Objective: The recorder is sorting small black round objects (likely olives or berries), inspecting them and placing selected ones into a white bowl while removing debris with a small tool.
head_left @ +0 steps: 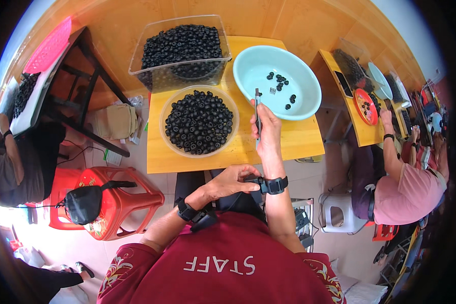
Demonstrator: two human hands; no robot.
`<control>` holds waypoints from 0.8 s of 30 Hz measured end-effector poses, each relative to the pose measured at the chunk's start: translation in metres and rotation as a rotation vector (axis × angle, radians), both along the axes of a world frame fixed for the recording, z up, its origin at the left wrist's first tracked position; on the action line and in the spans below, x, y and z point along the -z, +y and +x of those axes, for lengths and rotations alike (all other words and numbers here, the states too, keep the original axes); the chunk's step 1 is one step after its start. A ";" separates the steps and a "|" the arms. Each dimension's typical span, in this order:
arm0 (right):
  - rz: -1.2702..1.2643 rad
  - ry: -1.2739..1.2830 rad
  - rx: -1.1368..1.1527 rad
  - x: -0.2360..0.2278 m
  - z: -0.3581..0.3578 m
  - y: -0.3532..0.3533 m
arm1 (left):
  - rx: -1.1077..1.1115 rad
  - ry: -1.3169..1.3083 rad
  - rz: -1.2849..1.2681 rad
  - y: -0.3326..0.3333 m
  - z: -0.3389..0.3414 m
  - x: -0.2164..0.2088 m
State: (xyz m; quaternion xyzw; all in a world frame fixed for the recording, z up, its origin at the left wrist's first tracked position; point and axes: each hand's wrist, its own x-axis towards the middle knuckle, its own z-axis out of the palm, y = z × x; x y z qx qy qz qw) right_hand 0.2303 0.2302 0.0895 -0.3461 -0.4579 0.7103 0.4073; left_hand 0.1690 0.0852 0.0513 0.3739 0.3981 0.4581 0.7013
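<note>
Ahead of the left hand [228, 183] and off to its left, a clear rectangular bin [207, 76] is holding a heap of black beads [182, 43]. Nearer that hand, a round translucent tub [235, 119] is brimming with similar beads. The left hand itself is pinching a black wrist device [274, 186] strapped on the other wrist, thumb and fingers closing around its side. The right hand [268, 126] is gripping a slim grey tool [259, 121], its end pointing away from the body. Just beyond that hand, a light-blue basin [253, 71] is holding a few loose beads around a small grey square piece [272, 90]; the hand and tool are partly covering its near edge. A yellow table [299, 147] is carrying all three containers.

Well left of the hands, a pink basket [48, 45] is showing above a dark-legged table [93, 136], and a red stool [144, 192] is supporting a black pouch [83, 205]. Well right of them, a white stool [334, 215] is standing beside a person in pink [410, 190], and a red dish [372, 119] is holding small pieces.
</note>
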 end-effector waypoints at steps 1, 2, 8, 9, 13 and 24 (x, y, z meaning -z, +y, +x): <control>0.000 -0.001 0.000 0.000 0.000 0.002 | 0.000 -0.001 0.000 0.001 0.002 -0.002; 0.044 -0.042 0.019 0.001 0.001 0.004 | -0.033 0.028 -0.039 0.001 0.003 -0.006; 1.130 -0.619 0.170 0.009 0.004 0.004 | -0.172 0.100 -0.116 0.001 0.011 -0.019; 1.247 -0.762 0.105 0.004 0.006 -0.001 | -0.184 0.115 -0.127 0.002 0.012 -0.020; 1.196 -0.726 0.052 0.008 0.010 0.004 | -0.113 0.122 -0.153 0.002 0.015 -0.024; 0.071 0.020 -0.040 -0.033 0.029 -0.039 | -0.436 0.255 0.077 0.035 -0.075 -0.071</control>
